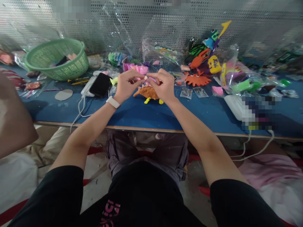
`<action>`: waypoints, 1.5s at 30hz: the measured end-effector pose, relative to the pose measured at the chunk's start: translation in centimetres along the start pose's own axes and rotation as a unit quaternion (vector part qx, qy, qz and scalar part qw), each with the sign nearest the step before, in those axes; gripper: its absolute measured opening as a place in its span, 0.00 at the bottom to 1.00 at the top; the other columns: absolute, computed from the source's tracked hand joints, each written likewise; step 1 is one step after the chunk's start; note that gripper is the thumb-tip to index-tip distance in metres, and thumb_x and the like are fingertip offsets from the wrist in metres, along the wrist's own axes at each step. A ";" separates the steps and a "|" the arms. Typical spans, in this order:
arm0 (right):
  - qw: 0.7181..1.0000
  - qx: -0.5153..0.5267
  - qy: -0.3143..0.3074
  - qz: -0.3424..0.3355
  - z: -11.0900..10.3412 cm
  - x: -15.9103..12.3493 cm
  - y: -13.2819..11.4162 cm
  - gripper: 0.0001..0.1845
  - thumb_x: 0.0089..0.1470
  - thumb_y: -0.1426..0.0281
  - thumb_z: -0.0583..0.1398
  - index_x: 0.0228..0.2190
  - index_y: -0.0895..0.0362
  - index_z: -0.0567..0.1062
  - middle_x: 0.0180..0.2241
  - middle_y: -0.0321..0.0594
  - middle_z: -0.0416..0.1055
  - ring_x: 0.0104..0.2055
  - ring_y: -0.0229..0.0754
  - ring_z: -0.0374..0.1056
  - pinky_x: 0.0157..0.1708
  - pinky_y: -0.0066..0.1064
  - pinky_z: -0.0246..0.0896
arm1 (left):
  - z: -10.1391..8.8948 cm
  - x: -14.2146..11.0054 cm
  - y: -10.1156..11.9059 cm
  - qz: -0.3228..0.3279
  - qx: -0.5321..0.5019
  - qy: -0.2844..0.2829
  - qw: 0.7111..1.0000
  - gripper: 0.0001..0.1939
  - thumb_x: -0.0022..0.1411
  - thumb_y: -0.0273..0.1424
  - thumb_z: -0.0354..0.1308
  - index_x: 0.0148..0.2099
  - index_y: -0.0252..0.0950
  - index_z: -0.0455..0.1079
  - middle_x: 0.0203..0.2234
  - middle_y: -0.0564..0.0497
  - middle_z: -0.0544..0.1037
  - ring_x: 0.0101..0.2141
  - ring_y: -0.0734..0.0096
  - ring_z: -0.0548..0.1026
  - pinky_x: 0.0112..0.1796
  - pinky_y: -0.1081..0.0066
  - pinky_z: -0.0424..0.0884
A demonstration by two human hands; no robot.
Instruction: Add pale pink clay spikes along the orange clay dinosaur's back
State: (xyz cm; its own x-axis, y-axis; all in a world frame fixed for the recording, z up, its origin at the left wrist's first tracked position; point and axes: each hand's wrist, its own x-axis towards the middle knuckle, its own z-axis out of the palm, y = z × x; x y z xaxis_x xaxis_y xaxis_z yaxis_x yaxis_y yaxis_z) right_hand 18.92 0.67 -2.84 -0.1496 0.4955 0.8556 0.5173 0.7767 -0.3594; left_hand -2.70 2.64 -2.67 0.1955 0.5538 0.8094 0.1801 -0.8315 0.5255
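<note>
Fingertips of my left hand [128, 82] and my right hand [164, 84] meet over the table, pinching a small pale piece of modelling clay [145, 77] between them. Both hands are closed on it. Just below sits an orange-brown clay figure [149, 92] with yellow feet and a row of pale points along its upper edge; my fingers partly hide its top. Pink clay lumps [140, 69] lie right behind my hands. A white band circles my left wrist.
A green basket [63, 74] stands at the back left. Near it, a black phone [101, 84] lies beside a white cabled device. To the right are an orange clay crab [197, 78], plastic packets and a white power bank [233, 107]. People sit on both sides.
</note>
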 end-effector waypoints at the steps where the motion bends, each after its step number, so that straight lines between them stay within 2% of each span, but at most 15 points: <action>1: 1.000 0.000 -0.002 -0.003 0.0 0.0 0.0 0.22 0.71 0.45 0.62 0.46 0.47 0.88 0.27 0.33 0.63 0.31 0.41 0.67 0.44 0.43 0.75 | 0.0 0.0 0.1 -0.001 0.003 0.003 1.000 0.08 0.67 0.41 0.75 0.43 0.44 0.87 0.36 0.51 0.85 0.26 0.80 0.77 0.26 0.78 0.73; 8: 1.000 0.014 0.003 -0.014 0.2 0.0 -0.2 0.23 0.71 0.45 0.62 0.45 0.47 0.88 0.26 0.33 0.62 0.30 0.41 0.67 0.40 0.42 0.74 | 0.0 0.0 0.3 0.003 0.040 0.010 0.999 0.09 0.68 0.42 0.74 0.44 0.44 0.87 0.35 0.50 0.85 0.26 0.79 0.76 0.27 0.75 0.72; 18: 1.000 0.015 -0.005 -0.007 0.5 -0.3 0.5 0.20 0.72 0.48 0.63 0.48 0.46 0.88 0.28 0.33 0.65 0.33 0.43 0.69 0.46 0.46 0.76 | -0.1 -0.1 0.6 0.028 0.074 0.014 0.997 0.11 0.71 0.44 0.71 0.44 0.44 0.87 0.37 0.50 0.87 0.27 0.77 0.78 0.28 0.73 0.74; 23: 1.000 -0.004 -0.014 0.006 0.5 -0.3 0.4 0.23 0.72 0.46 0.61 0.47 0.47 0.88 0.27 0.34 0.64 0.33 0.42 0.69 0.45 0.44 0.75 | -0.2 -0.1 0.7 0.038 0.084 0.015 0.996 0.13 0.71 0.47 0.70 0.45 0.44 0.87 0.37 0.49 0.87 0.27 0.76 0.78 0.30 0.72 0.75; 28: 1.000 -0.004 0.007 0.010 0.4 -0.3 0.1 0.28 0.71 0.42 0.59 0.44 0.48 0.88 0.27 0.34 0.64 0.32 0.43 0.68 0.44 0.45 0.75 | -0.1 -0.1 0.7 0.049 0.086 0.004 0.995 0.15 0.73 0.49 0.67 0.46 0.45 0.88 0.37 0.48 0.88 0.29 0.74 0.79 0.30 0.71 0.75; 32: 1.000 -0.017 -0.013 0.019 0.4 -0.3 0.1 0.30 0.69 0.38 0.58 0.45 0.47 0.88 0.27 0.35 0.65 0.33 0.44 0.69 0.46 0.46 0.77 | -0.1 -0.2 0.9 0.044 0.090 0.003 0.995 0.16 0.75 0.49 0.65 0.47 0.44 0.88 0.37 0.48 0.87 0.28 0.75 0.79 0.30 0.71 0.75; 39: 0.999 -0.038 0.003 0.017 0.3 -0.3 0.1 0.31 0.71 0.38 0.56 0.42 0.47 0.87 0.27 0.35 0.65 0.33 0.44 0.71 0.47 0.46 0.78 | -0.2 -0.3 1.2 0.050 0.092 -0.030 0.994 0.19 0.78 0.50 0.60 0.49 0.44 0.86 0.40 0.49 0.87 0.28 0.76 0.79 0.34 0.69 0.78; 45: 1.000 -0.022 0.015 -0.002 0.5 -0.4 0.7 0.32 0.67 0.36 0.58 0.43 0.47 0.87 0.27 0.35 0.66 0.33 0.45 0.71 0.47 0.48 0.78 | -0.1 -0.3 1.2 0.056 0.080 -0.025 0.995 0.19 0.78 0.50 0.60 0.50 0.44 0.87 0.40 0.48 0.87 0.27 0.78 0.77 0.31 0.72 0.75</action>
State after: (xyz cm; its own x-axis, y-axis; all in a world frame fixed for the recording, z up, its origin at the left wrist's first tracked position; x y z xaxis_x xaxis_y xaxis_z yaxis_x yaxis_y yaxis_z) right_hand 18.92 1.19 -3.58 -0.1272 0.4810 0.8674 0.5528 0.7605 -0.3407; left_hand -2.60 1.47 -2.30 0.2696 0.4630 0.8444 0.3044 -0.8729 0.3814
